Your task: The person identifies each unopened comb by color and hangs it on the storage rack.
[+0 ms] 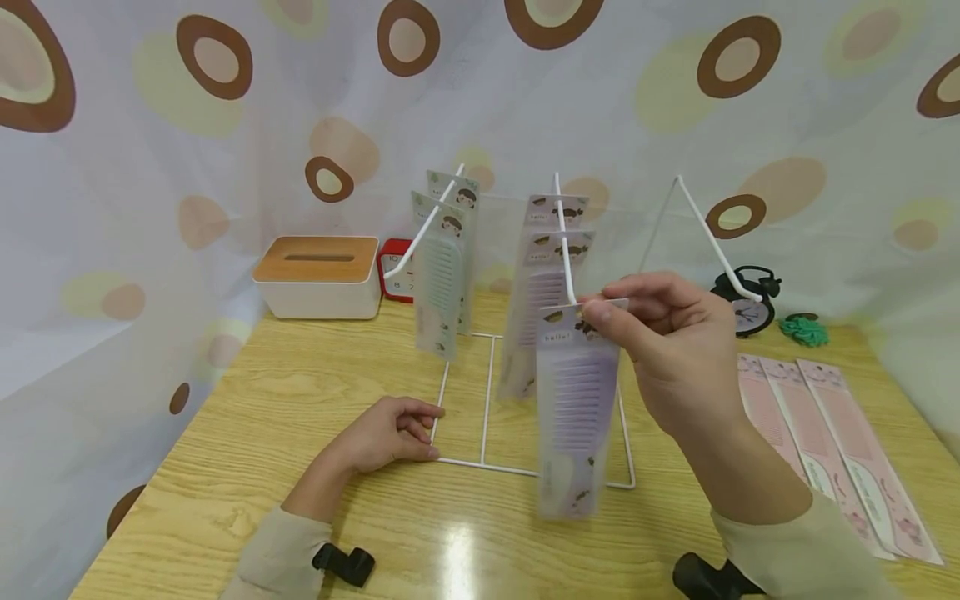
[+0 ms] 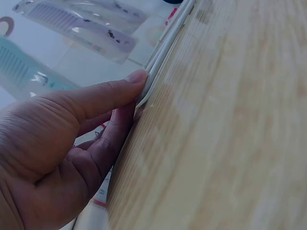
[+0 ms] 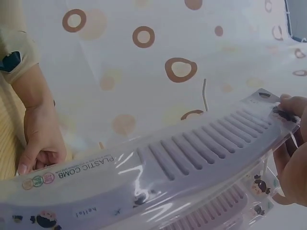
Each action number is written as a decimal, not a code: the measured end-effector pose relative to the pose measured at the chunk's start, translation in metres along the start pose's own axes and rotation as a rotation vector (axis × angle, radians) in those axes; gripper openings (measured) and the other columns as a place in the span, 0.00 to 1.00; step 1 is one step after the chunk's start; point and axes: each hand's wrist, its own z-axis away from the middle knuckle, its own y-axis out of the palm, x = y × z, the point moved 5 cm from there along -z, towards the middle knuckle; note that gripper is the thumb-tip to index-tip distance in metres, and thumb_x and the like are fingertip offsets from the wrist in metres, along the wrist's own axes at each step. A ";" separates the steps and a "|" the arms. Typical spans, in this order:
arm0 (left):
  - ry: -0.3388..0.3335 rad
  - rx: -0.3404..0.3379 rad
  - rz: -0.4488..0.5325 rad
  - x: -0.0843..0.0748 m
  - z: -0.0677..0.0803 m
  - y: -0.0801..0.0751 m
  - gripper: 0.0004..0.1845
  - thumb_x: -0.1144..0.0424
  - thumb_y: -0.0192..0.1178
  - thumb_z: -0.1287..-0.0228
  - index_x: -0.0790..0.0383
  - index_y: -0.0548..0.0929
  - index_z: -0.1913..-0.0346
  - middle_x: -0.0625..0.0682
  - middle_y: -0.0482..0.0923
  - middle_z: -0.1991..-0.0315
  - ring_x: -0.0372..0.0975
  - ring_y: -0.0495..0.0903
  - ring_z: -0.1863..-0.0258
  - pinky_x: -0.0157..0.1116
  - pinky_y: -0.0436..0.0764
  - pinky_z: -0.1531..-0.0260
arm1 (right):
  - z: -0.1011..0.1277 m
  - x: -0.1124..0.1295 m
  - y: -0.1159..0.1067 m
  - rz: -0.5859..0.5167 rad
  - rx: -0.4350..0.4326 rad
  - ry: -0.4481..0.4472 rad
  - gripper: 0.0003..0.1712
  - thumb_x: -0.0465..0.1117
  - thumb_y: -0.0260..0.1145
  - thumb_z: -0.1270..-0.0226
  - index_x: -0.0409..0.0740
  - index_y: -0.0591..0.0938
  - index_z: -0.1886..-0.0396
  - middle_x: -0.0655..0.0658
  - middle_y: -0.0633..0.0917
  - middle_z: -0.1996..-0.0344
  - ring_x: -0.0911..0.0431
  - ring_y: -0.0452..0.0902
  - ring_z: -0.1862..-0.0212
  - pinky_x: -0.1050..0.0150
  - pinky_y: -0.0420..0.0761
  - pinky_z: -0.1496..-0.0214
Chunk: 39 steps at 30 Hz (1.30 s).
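My right hand (image 1: 675, 354) pinches the top card of a packaged purple comb (image 1: 577, 408) between thumb and fingers. That card is right at the tip of the middle prong (image 1: 566, 262) of a white wire rack (image 1: 480, 464). Further back on the same prong hang more purple combs (image 1: 543, 287), partly covered by the front one. Green packaged combs (image 1: 437, 287) hang from the left prong, and the right prong (image 1: 708, 229) is bare. My left hand (image 1: 386, 433) grips the rack's near left base corner, with the thumb (image 2: 112, 93) on the bar in the left wrist view.
Pink packaged combs (image 1: 813, 425) lie flat at the right of the table (image 1: 337, 375). Along the back stand a wooden-lidded tissue box (image 1: 318, 296), a red clock (image 1: 396, 287) and a black alarm clock (image 1: 750, 317). A green bundle (image 1: 804, 332) lies beside the alarm clock.
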 end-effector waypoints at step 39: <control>-0.003 -0.001 0.000 -0.002 0.001 0.000 0.30 0.65 0.74 0.44 0.68 0.78 0.37 0.57 0.80 0.55 0.39 0.81 0.59 0.32 0.80 0.58 | -0.013 -0.036 -0.037 0.336 -0.043 0.064 0.16 0.23 0.70 0.40 0.41 0.87 0.55 0.54 0.90 0.66 0.62 0.88 0.64 0.69 0.85 0.57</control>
